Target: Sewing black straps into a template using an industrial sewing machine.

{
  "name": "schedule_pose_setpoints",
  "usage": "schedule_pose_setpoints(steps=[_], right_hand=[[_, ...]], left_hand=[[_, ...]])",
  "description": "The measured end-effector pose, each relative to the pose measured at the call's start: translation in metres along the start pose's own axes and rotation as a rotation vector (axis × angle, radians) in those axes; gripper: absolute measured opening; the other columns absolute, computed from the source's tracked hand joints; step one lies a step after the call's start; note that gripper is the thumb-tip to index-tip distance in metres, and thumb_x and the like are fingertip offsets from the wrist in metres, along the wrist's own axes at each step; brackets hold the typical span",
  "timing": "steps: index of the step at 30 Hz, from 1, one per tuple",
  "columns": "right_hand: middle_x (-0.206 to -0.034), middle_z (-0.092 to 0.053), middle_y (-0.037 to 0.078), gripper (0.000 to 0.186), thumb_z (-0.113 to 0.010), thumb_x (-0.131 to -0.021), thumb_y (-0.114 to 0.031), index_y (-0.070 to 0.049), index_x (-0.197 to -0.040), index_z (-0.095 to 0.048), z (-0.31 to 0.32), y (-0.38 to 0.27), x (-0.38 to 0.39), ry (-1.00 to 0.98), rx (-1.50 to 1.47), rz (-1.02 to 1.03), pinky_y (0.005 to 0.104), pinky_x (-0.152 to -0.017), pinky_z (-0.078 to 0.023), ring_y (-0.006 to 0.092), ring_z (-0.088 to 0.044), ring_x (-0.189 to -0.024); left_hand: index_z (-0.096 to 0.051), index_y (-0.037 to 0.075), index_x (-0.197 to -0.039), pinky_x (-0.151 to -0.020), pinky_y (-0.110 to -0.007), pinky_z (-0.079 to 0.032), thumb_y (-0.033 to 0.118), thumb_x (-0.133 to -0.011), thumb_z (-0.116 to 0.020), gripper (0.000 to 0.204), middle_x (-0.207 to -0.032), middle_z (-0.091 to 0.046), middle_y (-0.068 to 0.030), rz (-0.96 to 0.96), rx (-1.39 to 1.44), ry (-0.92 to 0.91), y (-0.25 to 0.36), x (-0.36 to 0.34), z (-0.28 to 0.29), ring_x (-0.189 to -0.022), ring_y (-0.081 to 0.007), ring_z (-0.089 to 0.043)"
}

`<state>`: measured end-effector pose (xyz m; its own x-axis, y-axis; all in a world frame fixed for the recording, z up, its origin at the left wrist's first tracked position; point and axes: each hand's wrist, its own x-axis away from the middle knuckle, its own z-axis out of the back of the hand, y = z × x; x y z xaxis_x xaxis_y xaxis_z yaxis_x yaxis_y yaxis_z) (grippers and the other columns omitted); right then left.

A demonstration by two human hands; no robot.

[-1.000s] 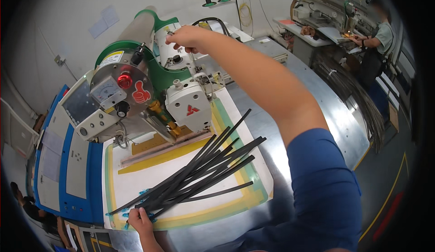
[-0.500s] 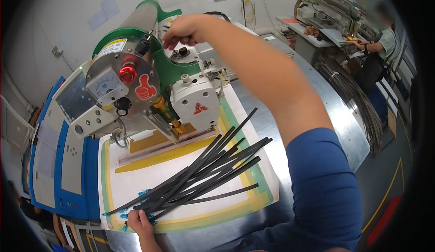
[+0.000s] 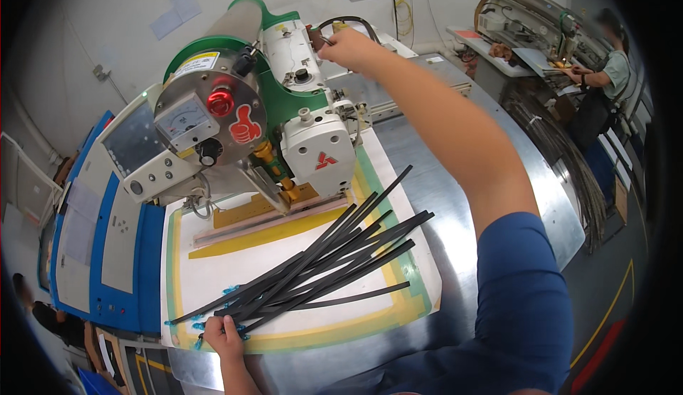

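My left hand (image 3: pixel 224 336) is closed at the near-left ends of a fanned bundle of black strips (image 3: pixel 313 274), thumb on top. Small blue pieces (image 3: pixel 198 326) show at those ends. The flat strips cross one another and spread to the right over a white sheet. My right arm reaches far forward over the table. Beside the white and green head of a machine (image 3: pixel 318 142), my right hand (image 3: pixel 346 50) has its fingers curled together. A small dark piece shows at its fingertips, too small to name.
The machine carries a red button (image 3: pixel 220 100), a dial gauge (image 3: pixel 183 123) and a screen (image 3: pixel 130 134). A yellow blade-like plate (image 3: pixel 263 234) lies under its head. A blue cabinet (image 3: pixel 146 267) stands left. At the far right, a person (image 3: pixel 605 75) works by a bundle of long strips (image 3: pixel 551 150).
My right hand has moved right and away from the green-rimmed drum toward the back of the machine's head. My left hand stays at the strip ends. The whole view has shifted slightly.
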<state>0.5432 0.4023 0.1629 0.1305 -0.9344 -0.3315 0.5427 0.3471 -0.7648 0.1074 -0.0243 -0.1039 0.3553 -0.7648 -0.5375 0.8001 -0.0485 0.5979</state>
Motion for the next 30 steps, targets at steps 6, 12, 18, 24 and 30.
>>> schedule_pose_setpoints(steps=[6,12,18,24,30], right_hand=[[-0.078,-0.071,0.004,0.016,-0.07,-0.096,-0.018,-0.004,-0.092,-0.075,-0.03,-0.011,0.163,0.014,-0.295,0.196,0.0306,-0.065,-0.052,0.0104,-0.062,-0.068],[-0.093,-0.077,0.02,0.045,-0.069,-0.098,-0.037,-0.001,-0.125,-0.072,-0.094,-0.041,0.323,-0.938,-0.263,0.328,0.0416,-0.082,-0.058,0.0316,-0.076,-0.094],[-0.101,-0.074,0.005,0.037,-0.063,-0.107,-0.033,0.0,-0.124,-0.066,-0.068,-0.051,0.31,-0.535,-0.952,-0.324,0.0234,-0.052,-0.042,0.0044,-0.05,-0.058],[-0.089,-0.069,0.004,0.023,-0.063,-0.107,-0.021,-0.002,-0.119,-0.066,-0.011,-0.046,0.311,0.053,-1.371,-0.215,0.0225,-0.042,-0.031,0.0048,-0.044,-0.048],[-0.074,-0.061,0.002,0.015,-0.069,-0.101,-0.018,-0.005,-0.096,-0.067,0.012,-0.006,0.298,0.156,-1.325,-0.141,0.0237,-0.043,-0.031,0.0065,-0.044,-0.048]], left_hand=[[-0.05,0.002,-0.071,-0.058,-0.037,-0.037,0.01,-0.096,-0.066,0.03,-0.067,-0.049,-0.008,-0.072,-0.032,-0.007,0.042,-0.006,0.002,-0.061,-0.0212,-0.045],[-0.053,0.006,-0.08,-0.06,-0.029,-0.036,0.025,-0.103,-0.058,0.03,-0.073,-0.048,0.0007,0.222,0.566,-0.372,0.133,-0.049,-0.008,-0.067,-0.009,-0.045],[-0.057,0.005,-0.094,-0.064,-0.025,-0.037,0.023,-0.101,-0.057,0.02,-0.079,-0.052,0.0016,0.151,1.106,-0.565,0.223,-0.084,-0.041,-0.071,-0.0071,-0.045],[-0.06,0.001,-0.096,-0.065,-0.027,-0.037,0.01,-0.098,-0.062,0.009,-0.079,-0.057,-0.0018,-0.131,0.801,-0.762,0.251,-0.076,-0.034,-0.071,-0.0111,-0.045],[-0.062,0.0,-0.088,-0.064,-0.031,-0.04,0.015,-0.093,-0.066,0.016,-0.074,-0.056,-0.0074,-0.307,0.606,-0.718,0.233,-0.086,-0.021,-0.067,-0.0181,-0.05]])
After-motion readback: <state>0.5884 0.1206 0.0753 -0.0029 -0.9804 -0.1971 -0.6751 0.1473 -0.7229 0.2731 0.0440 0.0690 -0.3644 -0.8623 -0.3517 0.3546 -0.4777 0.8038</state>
